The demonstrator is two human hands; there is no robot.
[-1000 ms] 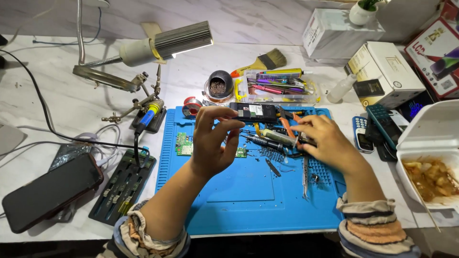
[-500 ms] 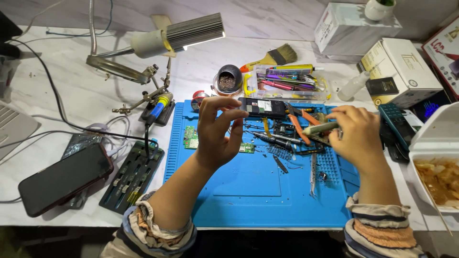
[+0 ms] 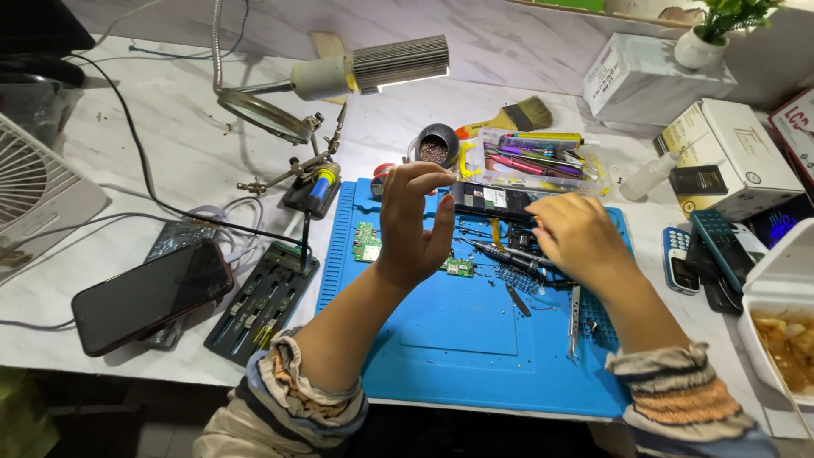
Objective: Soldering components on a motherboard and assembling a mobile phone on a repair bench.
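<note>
Left hand [image 3: 411, 225] raised above the blue silicone repair mat [image 3: 458, 348], thumb and fingers pinched near the top, grip contents too small to tell. Right hand [image 3: 577, 237] palm-down over the scattered metal tools [image 3: 509, 254] on the mat, grip state hidden. Small green circuit board [image 3: 366, 242] lying just left of the raised wrist.

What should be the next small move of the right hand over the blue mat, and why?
Probably the right hand should close on one tool from the pile beneath it. It lies palm down over those tools on the blue mat, while the left hand is raised with its fingertips pinched together; whether they hold a small part cannot be seen.
</note>
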